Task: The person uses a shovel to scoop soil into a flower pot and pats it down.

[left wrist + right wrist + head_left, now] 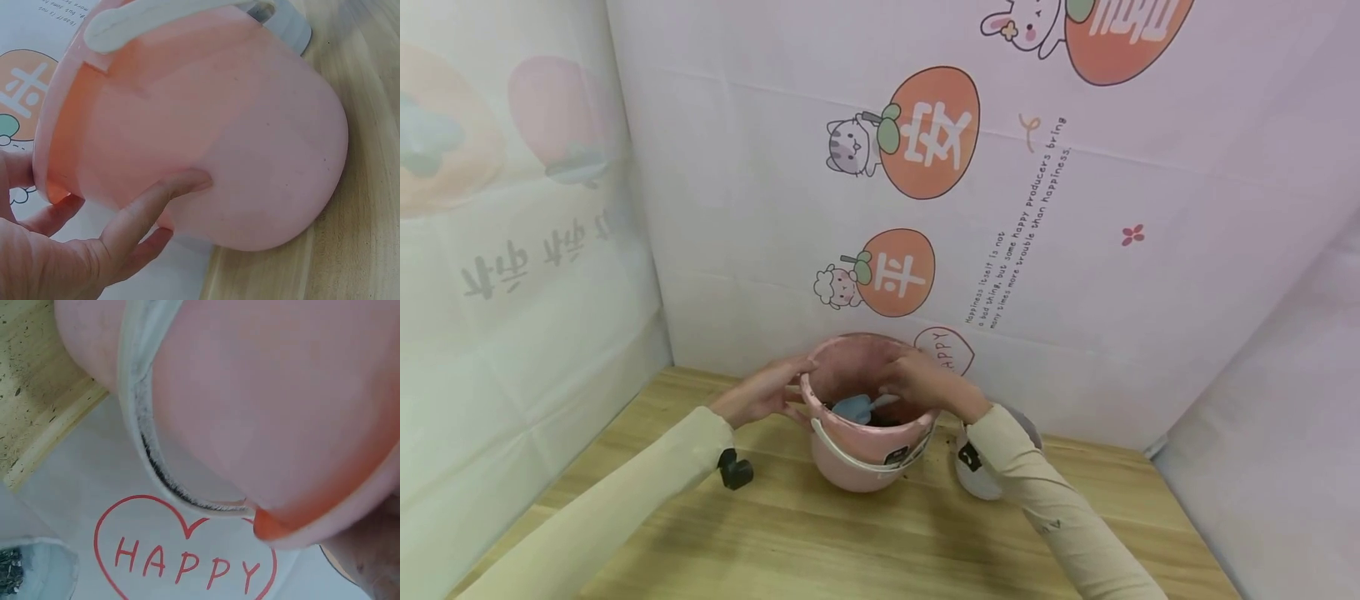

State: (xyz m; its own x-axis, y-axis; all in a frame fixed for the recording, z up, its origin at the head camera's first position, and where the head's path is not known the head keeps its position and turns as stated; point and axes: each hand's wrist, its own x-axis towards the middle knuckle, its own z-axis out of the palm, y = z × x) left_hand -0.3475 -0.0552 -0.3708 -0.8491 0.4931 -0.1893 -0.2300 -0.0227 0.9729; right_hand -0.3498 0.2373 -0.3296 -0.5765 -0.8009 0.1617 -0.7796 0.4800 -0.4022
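Note:
A pink bucket (850,462) with a white handle (857,458) stands on the wooden table, against the back wall cloth. My left hand (763,392) grips the bucket's left rim; in the left wrist view its fingers lie on the outer wall and at the rim. My right hand (925,382) reaches over the right rim into the bucket, fingers at the pale handle of a small blue shovel (853,408). Dark material shows beneath the shovel's blade. From the right wrist, the bucket wall (250,394) hides the fingers and shovel.
A white pot (979,479) stands right of the bucket, partly behind the right forearm; dark bits (9,572) lie inside it. Dark crumbs dot the table (31,381) near the bucket. Printed white cloth walls (760,208) rise behind and on both sides.

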